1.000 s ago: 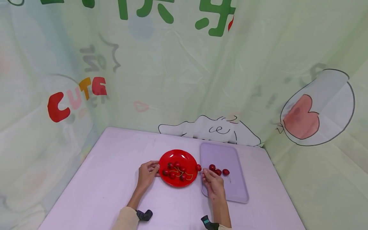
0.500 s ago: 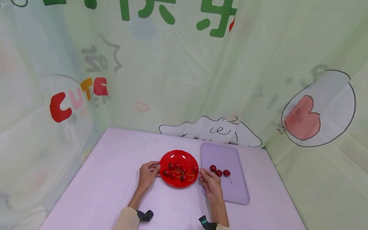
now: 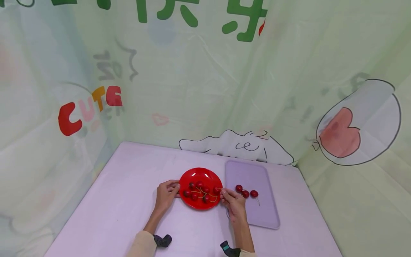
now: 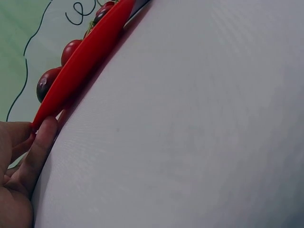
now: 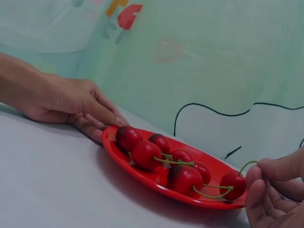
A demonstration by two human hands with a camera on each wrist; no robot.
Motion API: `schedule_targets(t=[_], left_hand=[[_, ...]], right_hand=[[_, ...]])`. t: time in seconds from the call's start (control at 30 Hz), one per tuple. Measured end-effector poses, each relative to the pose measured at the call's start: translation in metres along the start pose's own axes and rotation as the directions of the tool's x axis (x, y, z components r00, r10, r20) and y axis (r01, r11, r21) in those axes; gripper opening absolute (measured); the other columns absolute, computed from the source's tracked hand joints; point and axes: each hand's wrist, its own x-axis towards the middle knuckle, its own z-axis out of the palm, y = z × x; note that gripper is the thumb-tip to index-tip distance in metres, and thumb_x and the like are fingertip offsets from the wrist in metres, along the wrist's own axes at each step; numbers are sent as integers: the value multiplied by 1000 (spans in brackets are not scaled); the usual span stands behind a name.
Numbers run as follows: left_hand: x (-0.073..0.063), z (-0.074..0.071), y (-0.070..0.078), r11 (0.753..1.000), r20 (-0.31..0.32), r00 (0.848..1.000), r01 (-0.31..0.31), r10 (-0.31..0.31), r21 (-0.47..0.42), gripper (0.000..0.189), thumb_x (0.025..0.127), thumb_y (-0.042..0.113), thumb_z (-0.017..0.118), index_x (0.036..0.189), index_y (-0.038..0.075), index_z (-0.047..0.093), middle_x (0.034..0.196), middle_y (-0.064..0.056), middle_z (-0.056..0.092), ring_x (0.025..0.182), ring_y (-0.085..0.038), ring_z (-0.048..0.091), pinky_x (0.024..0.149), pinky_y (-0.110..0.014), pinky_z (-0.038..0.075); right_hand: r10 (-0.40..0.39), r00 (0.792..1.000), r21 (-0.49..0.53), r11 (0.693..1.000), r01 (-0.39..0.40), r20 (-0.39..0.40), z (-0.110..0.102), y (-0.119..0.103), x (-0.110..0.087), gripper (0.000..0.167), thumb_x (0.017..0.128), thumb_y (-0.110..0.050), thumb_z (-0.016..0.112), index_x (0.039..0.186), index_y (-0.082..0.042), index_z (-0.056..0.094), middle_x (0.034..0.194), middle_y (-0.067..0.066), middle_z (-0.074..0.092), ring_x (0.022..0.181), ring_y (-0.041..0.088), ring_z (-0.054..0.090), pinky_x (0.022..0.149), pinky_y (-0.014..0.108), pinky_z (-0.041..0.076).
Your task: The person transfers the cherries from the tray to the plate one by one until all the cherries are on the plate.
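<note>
And here's a round, glossy cherry [image 5: 232,185] at the right side of the red plate [image 3: 200,174], its thin stem [image 5: 247,164] pinched by the right hand [image 3: 236,206]: likely light and slick, so the stem looks the best hold. The left hand [image 3: 165,196] grips the shiny plate opposite; rightward, a matte lilac tray [image 3: 245,171] bears three more cherries [image 3: 245,194].

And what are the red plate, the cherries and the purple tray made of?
The red plate looks like glossy plastic: it shows bright highlights. The cherries are smooth and shiny, maybe plastic, maybe real fruit. The purple tray seems matte plastic: its even surface shows no bright glare.
</note>
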Motion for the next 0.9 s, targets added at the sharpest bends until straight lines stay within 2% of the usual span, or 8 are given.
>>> schedule_targets(t=[0.23, 0.47, 0.73, 0.9], left_hand=[[1, 0, -1, 1000, 7, 1000, 0, 0, 5, 24, 105, 4, 71, 127, -4, 76, 112, -24, 80, 80, -22, 82, 70, -18, 65], [1, 0, -1, 1000, 9, 1000, 6, -6, 5, 25, 104, 3, 71, 128, -4, 76, 113, -24, 80, 80, -23, 82, 69, -19, 66], [4, 2, -6, 1000, 2, 1000, 14, -14, -24, 25, 103, 1, 72, 127, -4, 76, 110, -24, 80, 78, -24, 82, 69, -22, 67], [3, 1, -6, 1000, 5, 1000, 11, -11, -26, 25, 104, 1, 71, 127, -5, 76, 110, -25, 79, 78, -25, 82, 68, -23, 67]], right_hand=[[-29, 999, -91, 995, 26, -25, 8, -4, -5, 31, 102, -12, 78, 125, 9, 76, 85, -2, 80, 74, 8, 73, 72, 18, 65], [-57, 998, -201, 978, 49, -33, 13, -4, -9, 29, 101, -10, 78, 123, 10, 76, 85, 0, 80, 74, 9, 72, 69, 17, 64], [-117, 993, -262, 958, 118, 21, 15, 0, -8, 29, 99, -5, 79, 120, 15, 75, 84, 5, 81, 69, 9, 73, 65, 17, 62], [-117, 993, -314, 942, 119, 23, 17, -3, -13, 28, 99, -9, 80, 118, 12, 77, 86, 8, 82, 70, 10, 74, 66, 17, 62]])
